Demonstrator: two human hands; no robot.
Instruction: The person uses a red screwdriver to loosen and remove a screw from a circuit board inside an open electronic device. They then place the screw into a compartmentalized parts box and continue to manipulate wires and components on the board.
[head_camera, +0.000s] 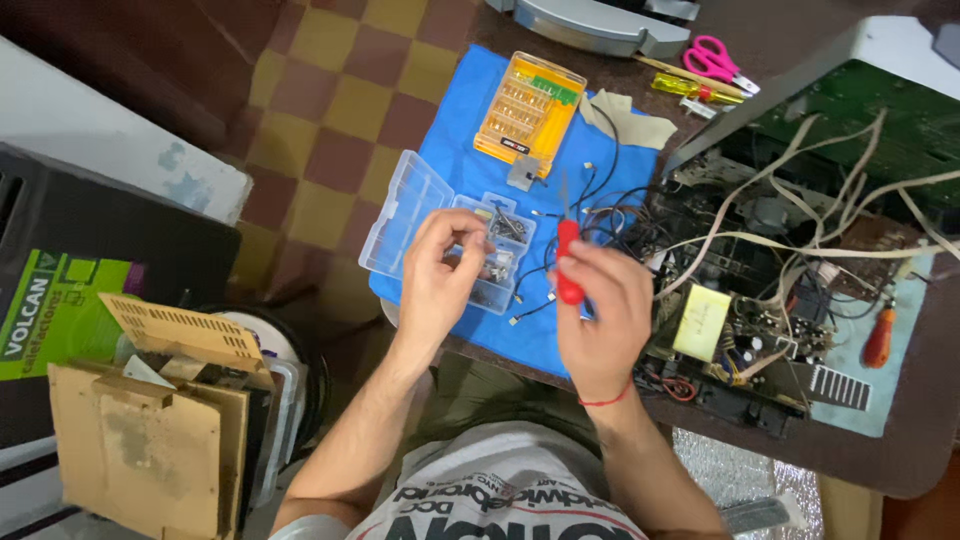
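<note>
My right hand (598, 305) grips a red-handled screwdriver (567, 262), its thin shaft pointing up over the blue cloth (470, 120). My left hand (442, 270) hovers over an open clear plastic parts box (410, 205) with small screws in its compartments; the fingertips pinch together above them, and whether they hold a screw I cannot tell. Thin black wires (600, 205) lie between the box and an opened electronic chassis (760, 290) with circuit boards and pale flat cables.
An orange bit-set case (528, 105) lies on the cloth. Pink scissors (720, 60) and a yellow-handled screwdriver (690, 88) sit farther back, and an orange-handled tool (878, 338) lies at the right. Cardboard and a perforated panel (160, 400) stack at the left over the checkered floor.
</note>
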